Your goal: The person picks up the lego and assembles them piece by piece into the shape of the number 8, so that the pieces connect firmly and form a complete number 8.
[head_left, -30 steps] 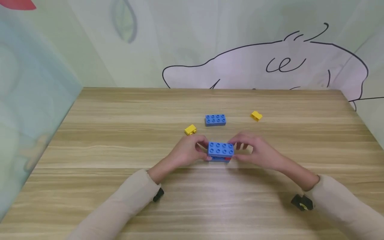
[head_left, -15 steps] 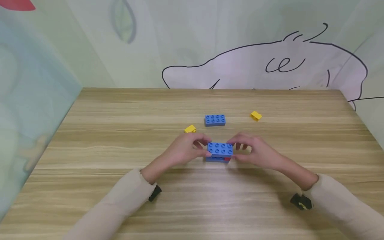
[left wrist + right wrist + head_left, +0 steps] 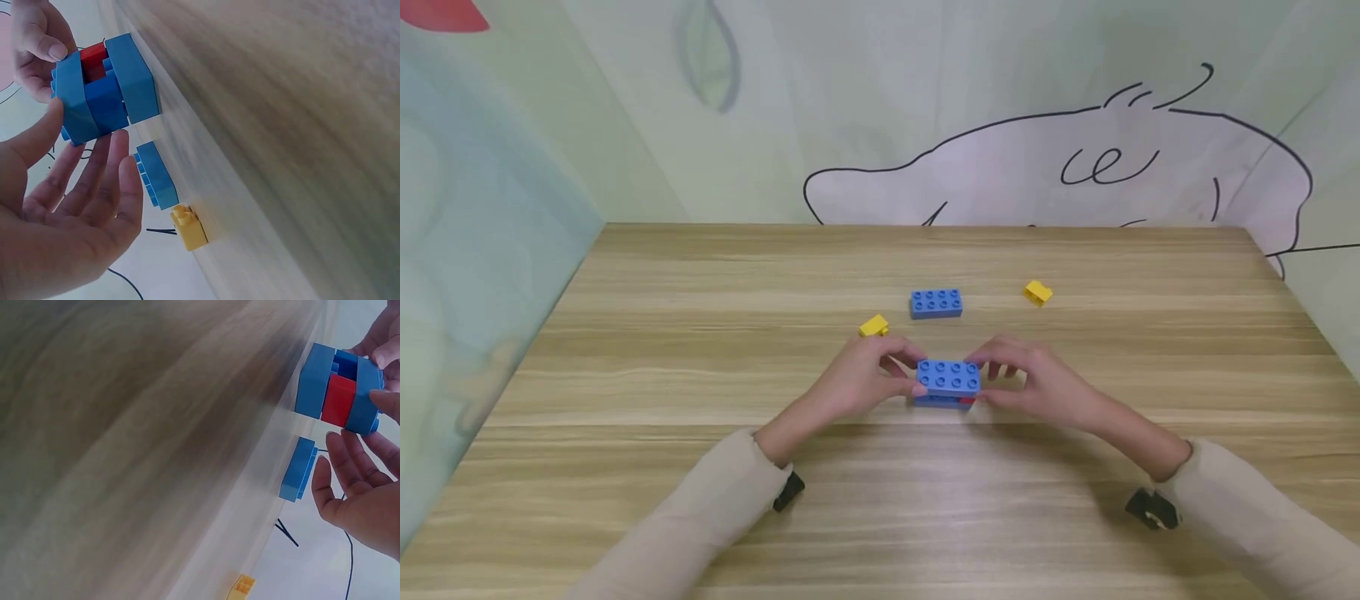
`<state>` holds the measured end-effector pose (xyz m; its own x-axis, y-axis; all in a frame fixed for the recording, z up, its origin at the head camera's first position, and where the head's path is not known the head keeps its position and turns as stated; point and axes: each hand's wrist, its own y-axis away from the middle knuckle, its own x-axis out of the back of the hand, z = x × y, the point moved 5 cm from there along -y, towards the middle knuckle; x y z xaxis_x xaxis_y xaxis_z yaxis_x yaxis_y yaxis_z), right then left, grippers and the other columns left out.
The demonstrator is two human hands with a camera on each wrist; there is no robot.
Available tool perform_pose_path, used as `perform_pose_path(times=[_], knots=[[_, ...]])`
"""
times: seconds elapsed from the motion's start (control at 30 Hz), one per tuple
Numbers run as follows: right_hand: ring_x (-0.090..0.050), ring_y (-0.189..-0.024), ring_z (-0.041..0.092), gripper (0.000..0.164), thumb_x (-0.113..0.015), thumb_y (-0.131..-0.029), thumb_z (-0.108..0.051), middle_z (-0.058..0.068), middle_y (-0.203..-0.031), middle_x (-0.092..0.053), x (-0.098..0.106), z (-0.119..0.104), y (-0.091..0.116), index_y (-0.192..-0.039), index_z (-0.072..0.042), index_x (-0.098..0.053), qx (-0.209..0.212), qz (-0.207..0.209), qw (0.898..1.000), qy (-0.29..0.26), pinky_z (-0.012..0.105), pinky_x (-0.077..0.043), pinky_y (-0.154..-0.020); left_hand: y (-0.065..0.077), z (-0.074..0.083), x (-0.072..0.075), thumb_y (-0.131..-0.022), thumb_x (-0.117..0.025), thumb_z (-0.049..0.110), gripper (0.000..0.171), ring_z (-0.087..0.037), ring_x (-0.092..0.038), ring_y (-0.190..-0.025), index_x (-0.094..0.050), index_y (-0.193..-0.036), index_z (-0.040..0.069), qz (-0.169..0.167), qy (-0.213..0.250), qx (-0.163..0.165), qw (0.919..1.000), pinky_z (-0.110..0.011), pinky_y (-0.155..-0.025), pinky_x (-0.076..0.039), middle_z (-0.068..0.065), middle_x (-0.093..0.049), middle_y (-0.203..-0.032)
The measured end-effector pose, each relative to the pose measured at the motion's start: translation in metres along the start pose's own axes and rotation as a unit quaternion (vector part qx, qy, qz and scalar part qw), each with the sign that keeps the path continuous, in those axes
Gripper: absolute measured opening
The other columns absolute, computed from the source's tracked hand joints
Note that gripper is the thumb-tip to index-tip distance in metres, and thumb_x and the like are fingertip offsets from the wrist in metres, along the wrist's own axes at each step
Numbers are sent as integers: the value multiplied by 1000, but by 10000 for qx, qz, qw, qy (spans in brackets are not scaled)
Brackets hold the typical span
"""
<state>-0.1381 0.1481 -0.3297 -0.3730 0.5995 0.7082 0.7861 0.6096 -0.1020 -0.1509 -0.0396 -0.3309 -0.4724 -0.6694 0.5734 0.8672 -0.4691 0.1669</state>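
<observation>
In the head view, a stack of toy building bricks stands mid-table, topped by a long blue brick (image 3: pixel 949 377) with two rows of studs. My left hand (image 3: pixel 865 375) pinches this top brick at its left end, thumb in front and fingers behind. At the opposite end my right hand (image 3: pixel 1037 387) pinches it the same way. Beneath, a shorter blue brick (image 3: pixel 106 102) fills the left side of the middle layer and a red brick (image 3: pixel 338 400) the right, with a gap between them. Another long blue brick (image 3: pixel 133 78) forms the base on the table.
A loose long blue brick (image 3: pixel 936 305) lies studs up behind the stack. Beyond my left hand is a small yellow brick (image 3: pixel 873 326), tipped on its side. A second yellow brick (image 3: pixel 1038 292) lies farther back right on the wooden table (image 3: pixel 880 517).
My left hand has shifted slightly left, and its thumb now overlaps the top brick's front left corner more. My right hand keeps its hold, and the stack looks nearly unchanged.
</observation>
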Motion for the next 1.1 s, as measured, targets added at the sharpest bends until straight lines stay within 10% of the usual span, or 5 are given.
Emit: perform_pose_path(times=[0.27,0.67,1.1], knots=[[-54,-90,18,33,-66,-84,-11,4,-106,-61,13,14,-2,-115,-3,-59,-234,-256,9989,-331,36,-49,-78,0,-1,0,-76,-75,13,31,-12,-59,-83,-66,-106,9,35,69,24,10000,-22,-72,-50,1,-65,-102],[-54,-95,32,40,-63,-86,-9,24,-116,-53,81,76,-4,-122,5,-51,-1535,702,9840,574,37,-47,-71,1,-2,0,-76,-75,14,30,-12,-58,-83,-67,-105,11,59,65,83,9999,-22,-72,-50,2,-64,-100],[-50,-101,36,43,-59,-88,-7,26,-120,-51,77,102,-12,-126,7,-45,-1868,439,9808,337,44,-42,-80,2,-3,-1,-76,-74,13,30,-12,-59,-83,-67,-104,10,75,147,49,9999,-22,-72,-50,2,-64,-101]])
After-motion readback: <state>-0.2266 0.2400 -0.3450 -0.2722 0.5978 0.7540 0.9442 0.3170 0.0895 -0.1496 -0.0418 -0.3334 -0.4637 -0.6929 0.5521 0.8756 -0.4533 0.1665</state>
